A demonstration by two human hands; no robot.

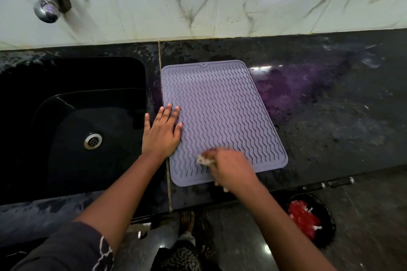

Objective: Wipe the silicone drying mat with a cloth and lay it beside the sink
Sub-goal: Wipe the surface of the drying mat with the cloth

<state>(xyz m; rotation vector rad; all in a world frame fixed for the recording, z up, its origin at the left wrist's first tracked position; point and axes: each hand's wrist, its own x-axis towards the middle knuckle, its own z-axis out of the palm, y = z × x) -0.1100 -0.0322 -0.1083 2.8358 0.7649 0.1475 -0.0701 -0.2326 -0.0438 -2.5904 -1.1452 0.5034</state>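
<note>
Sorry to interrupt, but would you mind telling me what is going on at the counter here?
A person is wiping a grey silicone drying mat that lies flat on the dark counter, just right of the black sink. The left hand presses flat on the mat's left edge to steady it. The right hand grips a small cloth and rubs the mat's near end; that hand is motion-blurred.

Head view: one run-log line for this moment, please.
left hand flat on mat | right hand wiping with cloth | mat beside sink
</note>
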